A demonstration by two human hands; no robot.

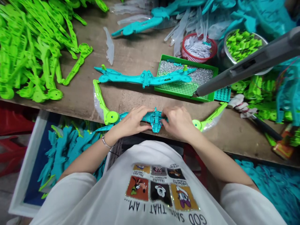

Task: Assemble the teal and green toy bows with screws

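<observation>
At the table's front edge lies a turquoise plastic frame (156, 120) with a blocky middle piece and a lime green folding arm at each end. My left hand (133, 122) grips the frame left of the middle, its thumb and fingers closed round it. My right hand (179, 122) pinches the frame at the right side of the middle piece; whether a small part is between its fingertips is hidden. The left green arm (111, 117) and the right green arm (199, 125) angle outward, with clear plastic strips along them. A similar turquoise frame (131, 78) lies just beyond, resting partly on a tray.
A green tray (173, 92) of small screws stands beyond my right hand. A grey electric screwdriver (248, 64) hangs over it. Lime green parts (35, 50) pile up at the left. Behind are a red basket (212, 51) and a metal bowl (227, 51). A crate (22, 184) sits below left.
</observation>
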